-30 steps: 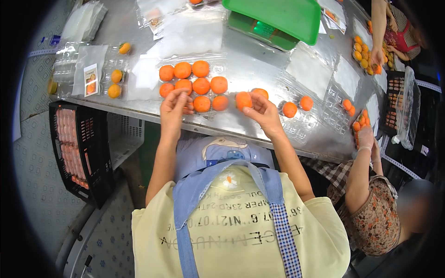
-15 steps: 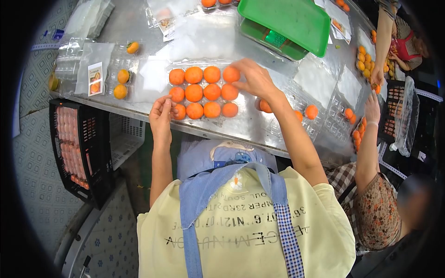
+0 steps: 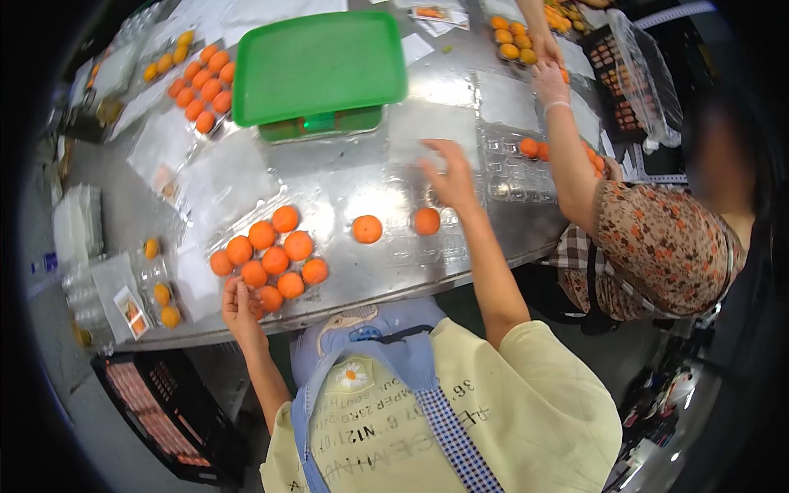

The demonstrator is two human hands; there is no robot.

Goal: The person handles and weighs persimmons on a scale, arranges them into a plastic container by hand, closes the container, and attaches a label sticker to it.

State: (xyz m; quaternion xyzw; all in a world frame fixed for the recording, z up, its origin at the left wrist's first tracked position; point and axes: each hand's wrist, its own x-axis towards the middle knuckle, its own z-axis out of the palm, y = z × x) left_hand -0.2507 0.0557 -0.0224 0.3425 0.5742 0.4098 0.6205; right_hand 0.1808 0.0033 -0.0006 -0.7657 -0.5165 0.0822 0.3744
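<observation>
A clear plastic tray (image 3: 233, 227) filled with rows of round orange fruits (image 3: 275, 260) lies near the front edge of the metal table. My left hand (image 3: 241, 312) is at its near left side, fingers bent together beside the fruits; what they grip is hidden. Away to the right, my right hand (image 3: 452, 174) hovers above the table with spread, slightly blurred fingers and nothing in it. Below that hand, one orange fruit (image 3: 426, 221) rests at an unfilled clear tray (image 3: 423, 251). Another single fruit (image 3: 366, 229) lies between the two trays.
A green tray (image 3: 320, 70) sits on a scale at the back. Behind the filled tray is another fruit batch (image 3: 201, 86). At right, a co-worker's gloved hand (image 3: 552, 82) meets another person's hand (image 3: 544, 48). A black crate (image 3: 168, 411) stands below the table's left side.
The view has turned right. My right hand has left the filled tray's far right corner and moved right, fingers spreading. My left hand stays by the tray's left side.
</observation>
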